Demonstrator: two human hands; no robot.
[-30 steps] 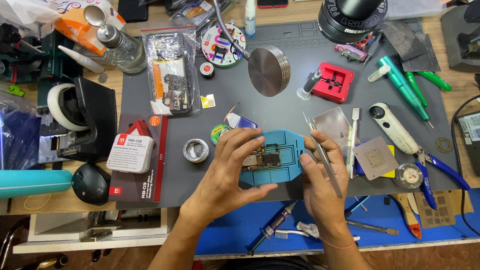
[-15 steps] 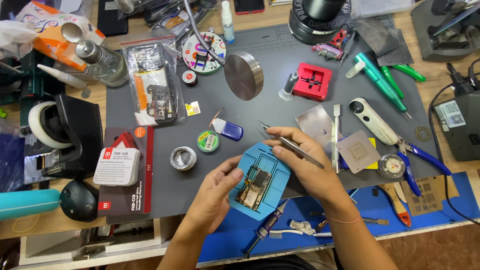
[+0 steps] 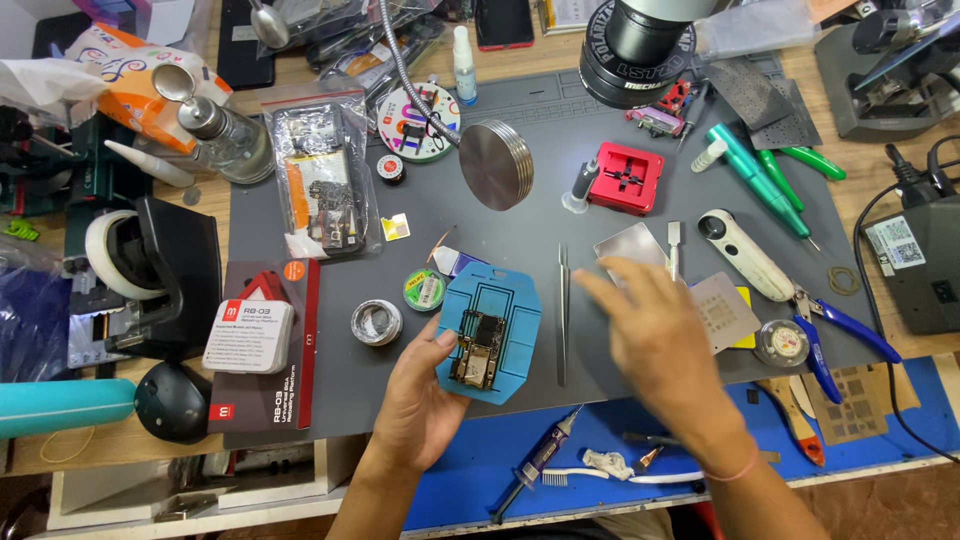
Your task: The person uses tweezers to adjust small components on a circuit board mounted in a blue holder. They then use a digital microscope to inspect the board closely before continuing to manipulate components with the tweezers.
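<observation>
The left hand point(image 3: 425, 400) grips the lower left edge of a blue holder plate point(image 3: 490, 330), thumb on top and fingers tucked under it, so the plate sits tilted a little off the grey mat point(image 3: 300, 420). A small circuit board point(image 3: 477, 350) is clamped in the plate's middle, its long axis running away from the person, just beside the thumb tip.

The right hand point(image 3: 655, 335) is open and empty, fingers spread and blurred, hovering above the mat to the right of the plate. Between the 2 hands lie slim tweezers point(image 3: 562, 315), loose on the mat, their long axis pointing straight away from the person and running parallel to the plate's right edge. They sit just left of the right hand's fingertips, so the right hand is the nearer one; the left is busy with the plate.

Under and beyond the right hand are a shiny metal stencil sheet point(image 3: 625, 245), a second perforated stencil point(image 3: 725, 310) and a small flat scraper point(image 3: 674, 245). Farther right lie a white handheld tool point(image 3: 745, 255) and blue-handled cutters point(image 3: 835, 335). Left of the plate are a green solder-wick reel point(image 3: 424, 289) and a roll of wire point(image 3: 377, 322). Near the desk's front edge, on a blue mat point(image 3: 480, 470), rest a syringe point(image 3: 535, 463) and a white toothbrush point(image 3: 620, 470).
</observation>
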